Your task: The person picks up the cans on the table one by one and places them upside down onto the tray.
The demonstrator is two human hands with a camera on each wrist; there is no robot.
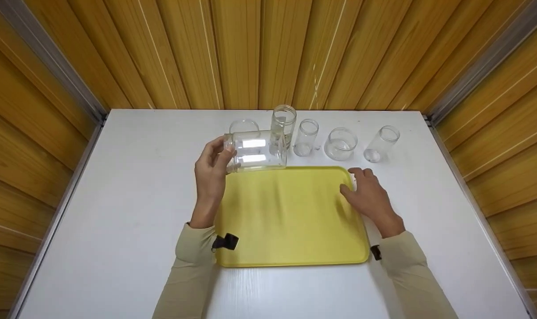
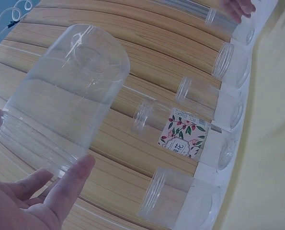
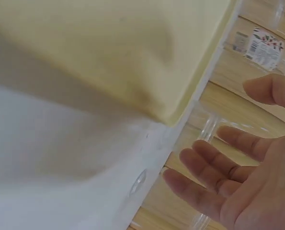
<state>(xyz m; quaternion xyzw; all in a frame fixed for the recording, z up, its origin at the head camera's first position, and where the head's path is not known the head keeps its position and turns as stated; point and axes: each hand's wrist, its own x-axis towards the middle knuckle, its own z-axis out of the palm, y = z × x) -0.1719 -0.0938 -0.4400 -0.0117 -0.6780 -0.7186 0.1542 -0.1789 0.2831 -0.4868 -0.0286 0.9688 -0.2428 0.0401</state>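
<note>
My left hand point(image 1: 209, 179) grips a large clear jar point(image 1: 261, 153) by its threaded mouth, thumb on the near side. The jar lies sideways in the air over the back left edge of a yellow tray point(image 1: 295, 221), its base pointing right. In the left wrist view the jar point(image 2: 70, 91) looks see-through, with no lid on it. My right hand point(image 1: 370, 195) is at the tray's back right corner with nothing in it. The right wrist view shows its fingers point(image 3: 195, 191) apart and loosely bent.
Behind the tray stand several clear lidless jars: a wide one point(image 1: 244, 125) partly hidden by the held jar, a tall one point(image 1: 284, 116) with a floral label point(image 2: 183, 134), a slim one point(image 1: 306, 139), a low one point(image 1: 340, 145) and another slim one point(image 1: 382, 144). Wood-patterned walls point(image 1: 259, 53) enclose the white table point(image 1: 131, 199).
</note>
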